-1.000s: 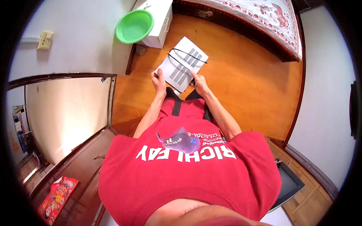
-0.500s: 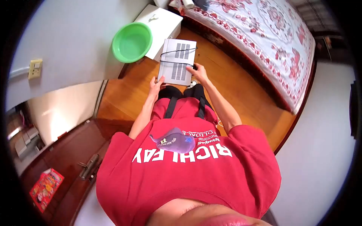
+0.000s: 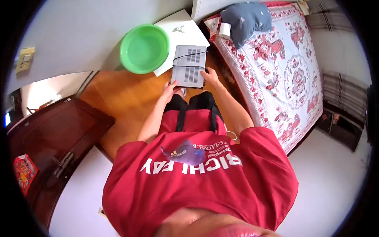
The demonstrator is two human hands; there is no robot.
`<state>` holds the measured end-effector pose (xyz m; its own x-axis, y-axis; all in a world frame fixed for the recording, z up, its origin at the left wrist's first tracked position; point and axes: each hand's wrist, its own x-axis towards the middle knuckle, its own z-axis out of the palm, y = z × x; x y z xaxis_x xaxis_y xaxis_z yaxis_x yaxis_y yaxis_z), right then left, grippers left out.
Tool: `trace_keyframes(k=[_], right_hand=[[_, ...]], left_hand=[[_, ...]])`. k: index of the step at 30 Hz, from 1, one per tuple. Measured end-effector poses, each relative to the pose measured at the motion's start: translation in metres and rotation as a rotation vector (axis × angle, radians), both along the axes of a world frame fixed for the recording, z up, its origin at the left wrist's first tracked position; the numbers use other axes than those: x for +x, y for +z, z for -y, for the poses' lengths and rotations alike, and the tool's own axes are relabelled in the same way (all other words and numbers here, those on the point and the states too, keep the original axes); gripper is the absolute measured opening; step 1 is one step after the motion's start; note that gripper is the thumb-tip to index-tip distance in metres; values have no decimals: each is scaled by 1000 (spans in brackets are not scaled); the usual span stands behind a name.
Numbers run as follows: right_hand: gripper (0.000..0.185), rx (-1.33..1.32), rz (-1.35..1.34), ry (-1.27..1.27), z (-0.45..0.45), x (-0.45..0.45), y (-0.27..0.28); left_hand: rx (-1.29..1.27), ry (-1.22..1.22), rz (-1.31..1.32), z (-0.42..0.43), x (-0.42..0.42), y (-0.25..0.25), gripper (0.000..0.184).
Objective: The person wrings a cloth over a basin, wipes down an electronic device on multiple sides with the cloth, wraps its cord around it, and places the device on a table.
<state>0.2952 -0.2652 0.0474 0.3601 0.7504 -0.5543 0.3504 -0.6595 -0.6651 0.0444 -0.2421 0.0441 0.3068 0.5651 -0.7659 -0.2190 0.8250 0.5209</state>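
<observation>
A flat grey metal box (image 3: 184, 75) with two vent grilles is held out in front of my legs. A black cable lies across it in two strands. My left hand (image 3: 169, 89) grips its near left corner, thumb on top. My right hand (image 3: 210, 76) grips the right edge, thumb over the top near the cable. The fingers beneath the box are hidden. Just past its far left side are the green basin (image 3: 144, 49) and the white cabinet (image 3: 186, 27).
On the right is a bed (image 3: 272, 67) with a patterned cover, a dark blue cloth bundle (image 3: 246, 21) and a white roll (image 3: 224, 30). A dark wooden door (image 3: 43, 130) stands at the left. Wooden floor (image 3: 126, 94) shows between them.
The view has turned and moved forward, so more of the bed shows and the door fills more of the left side. The box stays in both hands, now closer to the cabinet.
</observation>
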Motion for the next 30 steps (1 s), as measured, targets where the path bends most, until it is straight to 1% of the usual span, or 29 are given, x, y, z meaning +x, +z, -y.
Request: trace_keyframes(k=[2,3,5,9,11,12,13,14,15,16,17,18,19,21,23,24,26,27,28,29,30], right_hand=[[62,-47,21,96,-14,16,1],[64,-57,29,91,-23,21,-4],[67,-41,112,167,-40,33,-13],[61,-36,122,180,-76,46,-28],[60,-49,102,270,-96,53,-38],[60,-55,93,289,-101,57,-52],[61,-54,41,274,-105,62,-66],[63,-43,-10,263,-118,68,-80],[64,-79,10,268,-127,69,-76],[63,-102,-37,249,-136,72,-84],[63,-134,-81,226,-140,77,-89],[63,-138,-89,244,-141,85,-113],[63,-28,-39,389,-138,96,-151],[63,81,4,547,-148,103,-163],[66,-129,-185,191,-172,96,-121],[68,-35,-131,232,-177,99,-124],[72,4,-181,253,-183,104,-140],[73,33,-180,262,-185,105,-139],[73,36,-181,274,-187,106,-129],[73,-2,-156,331,-185,108,-115],[74,-38,-130,390,-184,109,-102]], left_hand=[[-38,-16,-2,-7,12,-1,43],[-20,3,11,-12,18,-4,41],[-41,19,8,-23,30,-9,43],[-66,26,-57,-40,52,-33,48],[-78,94,-118,-50,65,-40,42],[-103,132,-162,-54,73,-45,41],[-108,162,-165,-46,79,-66,41],[-51,170,-191,-42,85,-88,41],[18,173,-222,-48,88,-111,40],[35,254,-175,-50,95,-115,38],[27,272,-188,-49,101,-118,38],[42,297,-217,-53,110,-113,38],[58,322,-245,-58,119,-112,38],[64,357,-269,-64,130,-122,38],[68,391,-295,-68,137,-133,38],[77,365,-321,-73,140,-138,41],[74,352,-350,-72,146,-151,43],[109,326,-543,-67,148,-168,45],[149,300,-736,-69,151,-167,46],[151,313,-736,-68,152,-162,46],[50,430,-630,-69,154,-143,47]])
